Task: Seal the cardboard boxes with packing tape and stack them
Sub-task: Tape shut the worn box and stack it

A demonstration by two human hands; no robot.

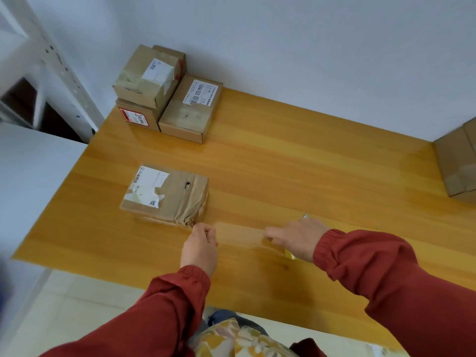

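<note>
Head view: your left hand point(199, 244) pinches the free end of a clear tape strip point(239, 234) between thumb and fingers, right at the near right corner of the flat cardboard box point(167, 194); blur hides whether the tape touches that corner. To the right of that box, your right hand point(296, 238) is curled over the tape roll point(290, 255), which shows only as yellowish edges above and below the hand. The strip runs stretched between your hands, over the wooden table point(309, 155) on which the box lies. Beyond the box, against the wall, stand a stacked pair point(146, 76) of boxes and a single box point(192, 109) touching the pair's right side. Far right of the box, another carton point(456, 163) sits at the frame's edge.
</note>
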